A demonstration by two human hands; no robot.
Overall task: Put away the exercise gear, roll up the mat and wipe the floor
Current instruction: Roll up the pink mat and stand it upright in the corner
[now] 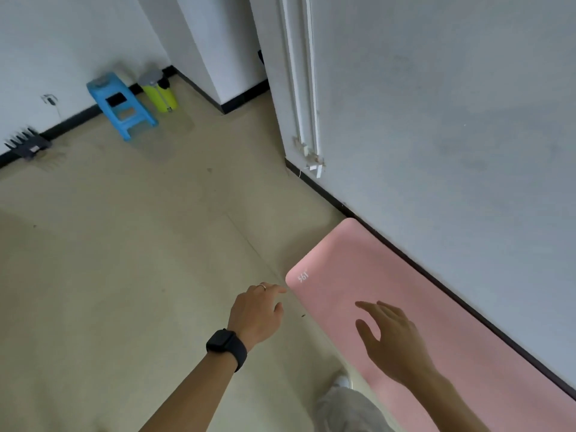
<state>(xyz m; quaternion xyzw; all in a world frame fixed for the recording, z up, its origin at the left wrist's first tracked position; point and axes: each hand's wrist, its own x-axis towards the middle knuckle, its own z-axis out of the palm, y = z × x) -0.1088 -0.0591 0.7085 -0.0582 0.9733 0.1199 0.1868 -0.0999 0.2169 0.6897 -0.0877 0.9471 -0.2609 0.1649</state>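
A pink mat lay flat and unrolled on the floor, its long edge running along the black baseboard of the grey wall. Its near end had rounded corners and a small white mark by one of them.

The left hand hung low over the floor just beside that marked corner. Its fingers were released and loosely stretched toward the mat's edge, grasping nothing; whether a fingertip touched the mat could not be told. The hand wore a ring, and a black watch sat on the wrist.

The right hand was over the mat, palm turned down, fingers spread and released, holding nothing. Whether it rested on the mat or hovered above it could not be told.

Near the bottom edge showed a light trouser leg and the tip of a white shoe, on the floor beside the mat.

Well apart, by the far wall, stood a blue stool with two yellow-green bottles just beside it. Further left, a dark spiked object lay against the baseboard. White pipes ran down the wall's corner to the floor.
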